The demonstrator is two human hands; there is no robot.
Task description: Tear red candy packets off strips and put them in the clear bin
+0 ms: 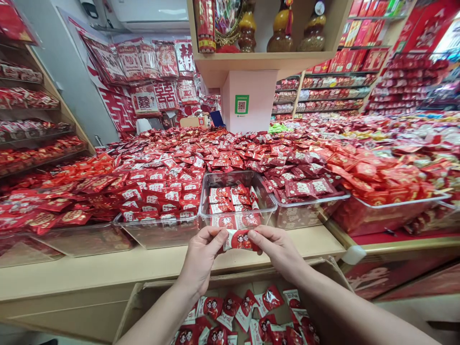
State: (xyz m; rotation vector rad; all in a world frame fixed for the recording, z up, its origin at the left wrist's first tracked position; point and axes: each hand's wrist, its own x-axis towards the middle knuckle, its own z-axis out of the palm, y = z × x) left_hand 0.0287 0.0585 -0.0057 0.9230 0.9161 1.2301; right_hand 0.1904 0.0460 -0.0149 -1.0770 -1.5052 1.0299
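Observation:
Between my two hands is a small red and white candy packet (240, 239) printed with two cartoon figures. My left hand (204, 254) pinches its left end and my right hand (278, 247) pinches its right end. Just beyond them stands a clear plastic bin (268, 211), partly filled with rows of matching packets (233, 201). Below my forearms, an opened cardboard box (143, 299) holds several loose packets (226, 309) of the same print.
Heaped clear bins flank the middle one: red packets (158, 191) on the left, dark maroon packets (305, 182) on the right. A pale counter edge (72, 275) runs in front. A white pillar (247, 105) carries a shelf (258, 60) overhead.

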